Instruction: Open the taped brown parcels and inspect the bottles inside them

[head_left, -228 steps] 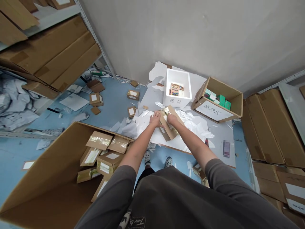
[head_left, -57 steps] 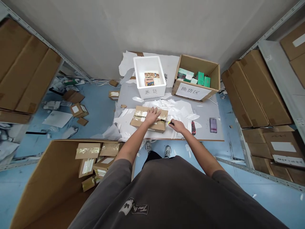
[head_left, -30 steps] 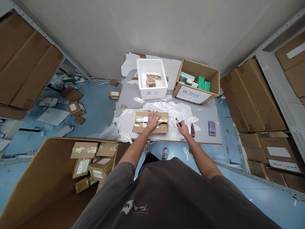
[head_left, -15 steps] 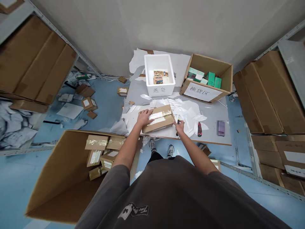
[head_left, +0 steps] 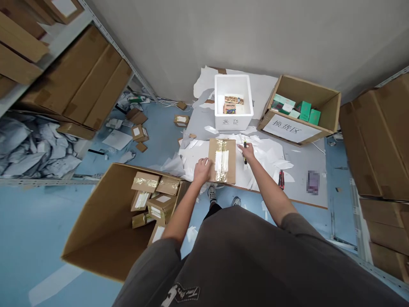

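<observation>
Where the left grip [head_left: 202, 170] touches: taped carton [head_left: 230, 164], immediately to its right; whether clasped cannot be judged.
Right grip [head_left: 248, 152]: curled around a cutter [head_left: 245, 160], carton just to its left.

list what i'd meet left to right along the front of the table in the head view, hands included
Left hand, taped cardboard box, right hand with a knife in it, red-and-black tool, purple object too blurred to name.
</observation>
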`<state>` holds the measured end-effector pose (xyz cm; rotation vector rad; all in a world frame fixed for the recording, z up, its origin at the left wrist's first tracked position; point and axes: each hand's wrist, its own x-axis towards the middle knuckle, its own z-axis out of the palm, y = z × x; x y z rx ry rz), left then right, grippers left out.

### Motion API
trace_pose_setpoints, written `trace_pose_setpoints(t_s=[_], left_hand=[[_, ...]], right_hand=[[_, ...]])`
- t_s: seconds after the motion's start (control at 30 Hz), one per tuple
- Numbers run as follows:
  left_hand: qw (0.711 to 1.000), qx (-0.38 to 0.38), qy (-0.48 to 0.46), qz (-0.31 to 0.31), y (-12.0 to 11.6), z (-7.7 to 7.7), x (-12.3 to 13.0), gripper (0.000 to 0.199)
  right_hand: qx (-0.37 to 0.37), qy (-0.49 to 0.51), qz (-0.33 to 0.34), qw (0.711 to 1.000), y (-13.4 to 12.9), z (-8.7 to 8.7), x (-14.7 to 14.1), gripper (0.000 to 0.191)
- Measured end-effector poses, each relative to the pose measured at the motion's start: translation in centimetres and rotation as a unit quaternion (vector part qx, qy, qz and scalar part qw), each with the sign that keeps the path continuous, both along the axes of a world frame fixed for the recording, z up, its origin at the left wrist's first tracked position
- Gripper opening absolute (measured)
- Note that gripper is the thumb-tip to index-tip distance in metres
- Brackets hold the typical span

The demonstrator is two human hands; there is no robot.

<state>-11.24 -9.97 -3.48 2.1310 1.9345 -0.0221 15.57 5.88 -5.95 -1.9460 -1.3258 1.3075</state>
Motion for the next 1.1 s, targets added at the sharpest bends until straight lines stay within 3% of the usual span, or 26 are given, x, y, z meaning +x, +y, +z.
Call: trace_pose_setpoints(t_s=[0.1, 0.2, 0.27, 0.33, 0.5, 0.63, 0.73, 0.87, 1.0, 1.1], left_hand=[[0.98, -0.021, -0.017, -0.199, 2.2, 0.3, -2.3, 0.069], [0.94, -0.055, -0.04, -0.333, 4.1, -0.3, -1.5, 0.055], [0.92, -0.083, -0.033, -0.382, 5.3, -0.8, 0.0, 0.046], [0.91, -0.104, -0.003, -0.401, 6.6, -0.9, 1.4, 0.048], [0.917, -0.12, 0.031, -0.378, 9.9, -0.3, 3.9, 0.093], [0.948, -0.108, 0.025, -0.298, 11.7, 0.2, 6.0, 0.104], [0.961, -0.105, 0.032, -0.253, 12.2, 0.3, 7.5, 0.107], [0.967, -0.12, 0.03, -0.221, 12.5, 0.2, 8.4, 0.116], [0.964, -0.155, 0.052, -0.21, 13.1, 0.0, 9.1, 0.132], [0.964, -0.158, 0.064, -0.202, 13.3, -0.1, 9.9, 0.138]], right_hand=[[-0.064, 0.052, 0.006, 0.997, -6.9, -0.3, 1.7, 0.059], [-0.083, 0.069, 0.019, 0.994, -13.0, -2.1, 1.5, 0.069], [-0.071, 0.071, -0.01, 0.995, -14.8, -3.2, 0.8, 0.069], [-0.061, 0.063, -0.041, 0.995, -14.4, -3.8, 0.3, 0.067], [-0.014, -0.079, -0.025, 0.996, -7.1, -2.8, 0.9, 0.059], [0.012, -0.158, 0.01, 0.987, -0.6, -1.3, 1.3, 0.054], [0.031, -0.15, 0.008, 0.988, 1.7, -0.3, 1.8, 0.039], [0.047, -0.037, 0.017, 0.998, 0.0, 0.5, 4.3, 0.022], [-0.012, 0.035, 0.131, 0.991, -3.8, 0.5, 7.0, 0.032], [-0.05, 0.033, 0.222, 0.973, -4.9, 0.5, 7.7, 0.03]])
